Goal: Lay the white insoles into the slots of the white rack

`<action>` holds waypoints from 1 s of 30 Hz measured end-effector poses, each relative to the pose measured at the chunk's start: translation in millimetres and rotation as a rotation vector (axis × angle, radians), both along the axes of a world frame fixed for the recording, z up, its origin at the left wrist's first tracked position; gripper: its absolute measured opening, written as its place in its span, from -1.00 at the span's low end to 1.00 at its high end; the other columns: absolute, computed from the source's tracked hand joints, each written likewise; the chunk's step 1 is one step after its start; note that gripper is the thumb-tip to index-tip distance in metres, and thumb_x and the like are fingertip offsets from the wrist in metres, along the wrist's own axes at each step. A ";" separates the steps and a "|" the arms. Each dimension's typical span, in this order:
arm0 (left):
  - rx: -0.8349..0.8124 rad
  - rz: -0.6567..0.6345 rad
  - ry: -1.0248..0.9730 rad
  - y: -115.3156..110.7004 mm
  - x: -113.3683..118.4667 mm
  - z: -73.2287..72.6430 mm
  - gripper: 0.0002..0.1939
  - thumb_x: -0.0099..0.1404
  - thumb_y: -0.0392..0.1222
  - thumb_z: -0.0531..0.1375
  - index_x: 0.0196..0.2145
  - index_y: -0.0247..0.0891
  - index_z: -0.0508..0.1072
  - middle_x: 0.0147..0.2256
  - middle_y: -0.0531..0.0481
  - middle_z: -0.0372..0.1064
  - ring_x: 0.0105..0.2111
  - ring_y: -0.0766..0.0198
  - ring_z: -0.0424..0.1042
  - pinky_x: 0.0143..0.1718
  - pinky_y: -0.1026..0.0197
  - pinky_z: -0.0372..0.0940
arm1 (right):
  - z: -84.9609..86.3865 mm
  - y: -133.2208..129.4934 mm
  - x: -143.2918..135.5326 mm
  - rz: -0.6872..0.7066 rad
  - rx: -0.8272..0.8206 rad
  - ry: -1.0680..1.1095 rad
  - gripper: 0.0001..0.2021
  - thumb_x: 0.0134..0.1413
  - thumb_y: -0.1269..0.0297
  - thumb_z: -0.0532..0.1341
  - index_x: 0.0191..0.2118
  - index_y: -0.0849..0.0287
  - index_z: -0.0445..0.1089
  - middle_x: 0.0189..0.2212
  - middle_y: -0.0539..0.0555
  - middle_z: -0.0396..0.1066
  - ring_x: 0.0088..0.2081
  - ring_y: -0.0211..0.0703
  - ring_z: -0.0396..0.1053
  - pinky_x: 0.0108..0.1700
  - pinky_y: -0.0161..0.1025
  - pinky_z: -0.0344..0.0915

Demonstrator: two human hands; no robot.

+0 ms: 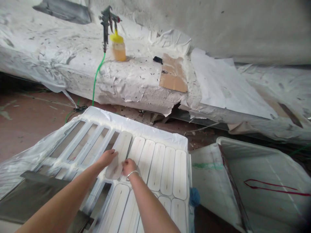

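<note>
My left hand is closed on the left edge of a white oblong panel with rounded ends. My right hand, with a bracelet at the wrist, pinches the same panel's right edge lower down. The panel is slightly blurred and lies over a slot of a white slatted frame; I cannot tell whether it rests on it. Just to its right sits a row of similar white panels, each with a thin line down its middle. More panels fill a nearer row, partly hidden by my right forearm.
A spray gun with a yellow-lidded cup and green hose stands on the covered ledge. Cardboard lies beside it. At right is a large white bin with a red cord. A dark flat sheet is at lower left.
</note>
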State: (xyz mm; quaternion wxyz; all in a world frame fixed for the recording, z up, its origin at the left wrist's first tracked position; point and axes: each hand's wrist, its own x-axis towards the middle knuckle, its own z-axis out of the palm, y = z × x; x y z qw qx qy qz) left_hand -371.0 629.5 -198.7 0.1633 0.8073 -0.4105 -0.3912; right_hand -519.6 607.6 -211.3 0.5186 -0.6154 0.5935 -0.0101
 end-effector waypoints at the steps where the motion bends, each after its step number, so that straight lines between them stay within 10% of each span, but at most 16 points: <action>1: 0.023 -0.013 -0.018 2.5 2.3 -1.8 -0.72 0.20 -0.06 -0.02 -0.58 -0.25 0.19 -0.65 0.08 0.11 -0.57 0.30 0.18 -0.50 0.28 -0.01 | -2.2 1.4 -0.5 0.021 -0.012 0.026 -0.88 0.02 0.30 0.18 -0.35 0.19 0.44 -0.49 0.03 0.46 -0.45 -0.25 0.42 -0.37 -0.35 0.27; 16: -0.058 -0.041 0.130 7.2 22.9 -8.8 -0.62 0.11 0.16 0.06 -0.55 -0.24 0.26 -0.68 0.10 0.20 -0.64 0.31 0.23 -0.54 0.29 0.10 | 13.2 10.9 2.8 0.182 -0.223 0.222 -0.85 0.09 0.26 0.11 -0.31 0.13 0.42 -0.37 0.08 0.51 -0.29 -0.15 0.43 -0.28 -0.29 0.21; 30: 0.094 0.054 0.073 -8.7 15.3 -11.3 -0.82 0.15 -0.12 0.10 -0.49 -0.29 0.35 -0.64 0.02 0.36 -0.61 0.29 0.39 -0.51 0.32 0.18 | 10.5 -2.1 3.0 0.201 -0.115 0.231 -0.83 0.05 0.26 0.11 -0.40 0.13 0.43 -0.63 -0.01 0.45 -0.51 -0.26 0.42 -0.44 -0.36 0.21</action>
